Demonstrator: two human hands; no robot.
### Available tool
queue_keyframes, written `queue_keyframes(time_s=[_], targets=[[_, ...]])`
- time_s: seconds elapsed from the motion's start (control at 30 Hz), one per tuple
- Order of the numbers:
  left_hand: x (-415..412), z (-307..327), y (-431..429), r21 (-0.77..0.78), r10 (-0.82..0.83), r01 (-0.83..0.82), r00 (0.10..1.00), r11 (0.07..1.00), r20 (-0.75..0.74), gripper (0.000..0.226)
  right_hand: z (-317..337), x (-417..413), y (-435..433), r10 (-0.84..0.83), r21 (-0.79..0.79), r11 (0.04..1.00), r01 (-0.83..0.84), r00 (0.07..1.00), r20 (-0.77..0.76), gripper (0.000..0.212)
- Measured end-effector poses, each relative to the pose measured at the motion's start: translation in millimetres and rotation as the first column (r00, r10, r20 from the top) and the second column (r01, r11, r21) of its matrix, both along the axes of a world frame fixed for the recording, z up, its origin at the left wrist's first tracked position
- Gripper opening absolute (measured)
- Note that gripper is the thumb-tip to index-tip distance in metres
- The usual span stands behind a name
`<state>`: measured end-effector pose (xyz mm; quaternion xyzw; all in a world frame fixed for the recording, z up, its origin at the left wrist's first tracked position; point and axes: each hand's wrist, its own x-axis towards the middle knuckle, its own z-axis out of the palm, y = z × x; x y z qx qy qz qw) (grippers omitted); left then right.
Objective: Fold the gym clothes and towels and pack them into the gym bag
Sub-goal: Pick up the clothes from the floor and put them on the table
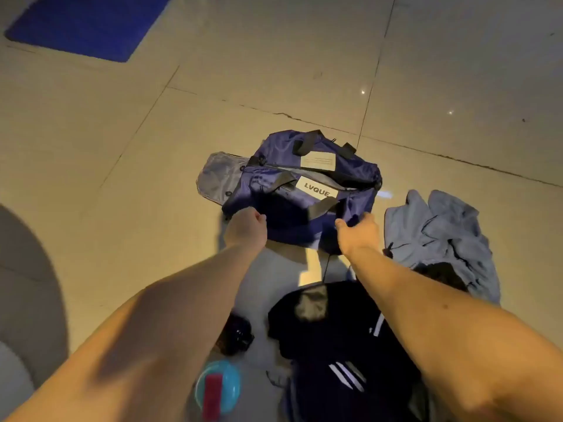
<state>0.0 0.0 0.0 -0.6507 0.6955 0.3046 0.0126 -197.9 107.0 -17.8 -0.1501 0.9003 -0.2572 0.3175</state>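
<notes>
- Bag-prep step, I'd say: the navy gym bag [292, 178] sits mid-frame on the floor [274, 71], zip gaping.
- Left hand [246, 226] and right hand [358, 231] each clamp onto its near edge, fingers curled into the fabric.
- Next up, probably: spread it wide, then fold the crumpled light-blue garment [441, 233] at right.
- The white label [316, 190] reads "LVQUE"; the beige tag [317, 162] above is unreadable.

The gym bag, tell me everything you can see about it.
The gym bag is a navy, nylon-looking duffel with black strap handles, a white LVQUE label and a grey end flap. It lies slumped on the tiled floor, top zip open. The left hand and right hand grip its near edge.
</notes>
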Motion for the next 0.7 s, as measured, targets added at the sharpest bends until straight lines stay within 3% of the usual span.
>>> queue_keyframes(time_s=[0.1,0.2,0.3,0.4,0.47,0.57,0.7], targets=[[-2.1,-60.4,-45.1,-0.068,0.082,-0.083,0.996,0.994,-0.016,0.027,-44.0,-5.6,-22.6,-0.145,-0.016,0.989,0.144,0.988,-0.049,0.093],[0.5,-110.0,-95.2,0.001,0.247,-0.247,0.967,0.969,-0.058,0.039,-85.5,-14.3,-39.4,-0.183,-0.007,0.983,0.183,0.983,-0.009,0.102],[-0.9,-141.9,-124.6,0.136,0.280,-0.261,0.948,0.956,-0.153,0.081,-115.4,-23.0,-46.6,-0.193,-0.051,0.980,0.193,0.981,0.006,0.079],[-3.5,-152.0,-137.2,0.200,0.268,-0.238,0.953,0.951,-0.139,0.113,-127.3,-24.7,-50.2,-0.179,-0.072,0.982,0.177,0.984,-0.018,0.050],[-3.3,-154.5,-144.9,0.126,0.189,-0.181,0.981,0.975,-0.049,0.101,-125.7,-20.8,-49.9,-0.176,-0.098,0.980,0.174,0.984,-0.013,0.042],[-3.8,-147.5,-151.5,0.057,0.082,-0.079,0.995,0.995,-0.050,0.041,-109.3,-12.2,-48.0,-0.172,-0.148,0.975,0.169,0.985,-0.008,0.030],[-19.5,-86.8,-122.2,-0.029,0.144,-0.145,0.989,0.989,-0.029,0.028,-53.3,9.6,-39.2,-0.164,-0.236,0.959,0.155,0.986,-0.015,0.015]])
